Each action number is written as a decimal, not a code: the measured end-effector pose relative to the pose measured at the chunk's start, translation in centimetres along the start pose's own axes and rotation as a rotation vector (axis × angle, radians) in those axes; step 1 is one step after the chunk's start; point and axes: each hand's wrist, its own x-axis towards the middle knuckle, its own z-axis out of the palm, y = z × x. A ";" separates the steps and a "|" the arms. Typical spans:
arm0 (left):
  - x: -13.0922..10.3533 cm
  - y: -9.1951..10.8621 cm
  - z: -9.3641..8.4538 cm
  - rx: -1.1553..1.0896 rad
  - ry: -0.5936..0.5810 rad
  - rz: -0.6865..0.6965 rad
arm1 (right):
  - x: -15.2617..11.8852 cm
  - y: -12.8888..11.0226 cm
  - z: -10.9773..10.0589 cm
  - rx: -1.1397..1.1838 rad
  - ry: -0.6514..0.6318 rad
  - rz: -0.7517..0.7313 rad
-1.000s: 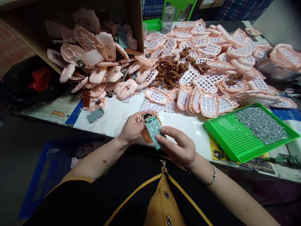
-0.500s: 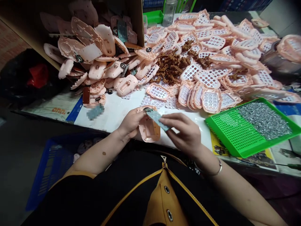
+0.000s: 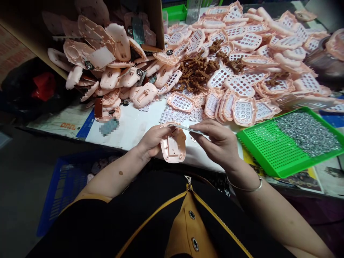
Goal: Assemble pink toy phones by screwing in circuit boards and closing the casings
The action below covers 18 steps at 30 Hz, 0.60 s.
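My left hand (image 3: 153, 141) grips a pink plastic shell (image 3: 173, 147) by its left side, just above the table's front edge. The shell's hollow inner face, with small posts and a rectangular recess, is turned up to me. Between the fingertips of my right hand (image 3: 219, 141) is a thin circuit board (image 3: 185, 128), seen nearly edge-on. Its left end reaches over the top of the shell, close to my left thumb. Whether the board touches the shell there I cannot tell.
A cardboard box (image 3: 150, 21) of pink shells with speakers and boards spills out at left. Pink keypad frames (image 3: 243, 86) and brown parts (image 3: 197, 71) cover the back. At right lies a green tray (image 3: 264, 143) of screws (image 3: 309, 132). A blue crate (image 3: 57, 186) stands below.
My right hand has moved slightly right and tilted the circuit board from showing its broad face to nearly edge-on. More of the shell's inside shows. My left hand keeps its grip.
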 end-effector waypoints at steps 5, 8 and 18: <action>0.2 -0.3 0.1 -0.022 -0.008 -0.084 | -0.1 0.4 -0.1 0.015 0.012 0.029; 0.4 -0.7 0.0 0.008 -0.006 -0.074 | -0.6 0.8 -0.1 0.021 0.022 0.053; 0.4 -0.8 0.1 0.001 -0.193 -0.070 | -2.3 1.8 -0.5 -0.042 0.071 0.063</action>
